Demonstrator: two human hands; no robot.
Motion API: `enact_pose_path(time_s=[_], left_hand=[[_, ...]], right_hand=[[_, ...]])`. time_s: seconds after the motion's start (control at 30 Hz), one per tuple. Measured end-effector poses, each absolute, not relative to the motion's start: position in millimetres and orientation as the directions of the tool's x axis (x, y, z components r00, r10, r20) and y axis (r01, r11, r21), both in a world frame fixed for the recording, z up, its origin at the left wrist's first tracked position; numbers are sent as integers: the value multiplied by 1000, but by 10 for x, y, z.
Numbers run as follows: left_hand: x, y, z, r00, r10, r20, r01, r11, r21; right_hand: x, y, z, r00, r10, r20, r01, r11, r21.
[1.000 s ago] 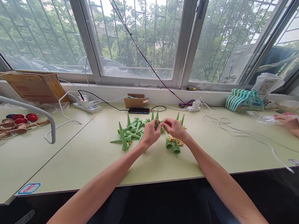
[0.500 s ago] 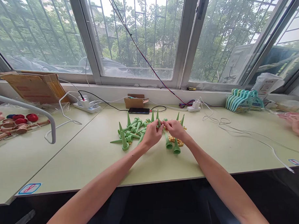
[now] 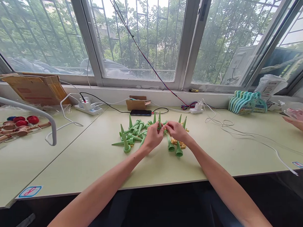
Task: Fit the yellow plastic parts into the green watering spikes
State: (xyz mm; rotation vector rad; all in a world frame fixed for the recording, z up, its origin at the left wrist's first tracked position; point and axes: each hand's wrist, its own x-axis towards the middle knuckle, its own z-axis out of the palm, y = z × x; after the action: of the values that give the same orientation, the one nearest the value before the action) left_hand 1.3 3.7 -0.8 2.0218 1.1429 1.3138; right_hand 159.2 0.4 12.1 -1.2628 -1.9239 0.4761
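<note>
My left hand [image 3: 153,136] is closed around a green cone-shaped spike [image 3: 159,118], whose point sticks up above the fingers. Close beside it, my right hand [image 3: 176,131] is pinched at the fingertips near the spike's base; what it grips is too small and too covered to make out. To the left lies a pile of similar green spikes [image 3: 136,130] with ribbed caps, one spike [image 3: 126,146] standing upright at its front. Under my right hand are small yellow pegs [image 3: 178,144]. Two spikes [image 3: 179,153] lie in front of them, their open ends facing me.
A black phone [image 3: 141,112] and a small cardboard box [image 3: 138,103] are behind the pile. White cables [image 3: 231,125] run across the table at right, near turquoise hangers [image 3: 244,102]. Red balls and wooden toys [image 3: 21,126] lie left. Another person's hand [image 3: 299,121] holds clear plastic at right.
The spike in my left hand has risen slightly, and my fingertips have shifted a little. At the right edge, the other person's hand has turned and lifted with the plastic.
</note>
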Motion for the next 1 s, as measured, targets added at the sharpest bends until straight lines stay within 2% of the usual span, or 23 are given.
enact_pose_path(time_s=[0.23, 0.57, 0.73, 1.0], left_hand=[[21, -1, 4, 254, 797, 547, 373, -603, 705], [15, 24, -3, 210, 818, 535, 399, -572, 717], [2, 58, -4, 170, 835, 523, 407, -543, 734], [10, 29, -4, 214, 820, 531, 406, -570, 715]], right_hand=[[1605, 61, 74, -200, 879, 434, 667, 447, -597], [1592, 22, 116, -170, 902, 397, 669, 401, -626], [1592, 8, 116, -220, 887, 406, 612, 449, -651], [1593, 39, 79, -224, 881, 417, 647, 454, -612]])
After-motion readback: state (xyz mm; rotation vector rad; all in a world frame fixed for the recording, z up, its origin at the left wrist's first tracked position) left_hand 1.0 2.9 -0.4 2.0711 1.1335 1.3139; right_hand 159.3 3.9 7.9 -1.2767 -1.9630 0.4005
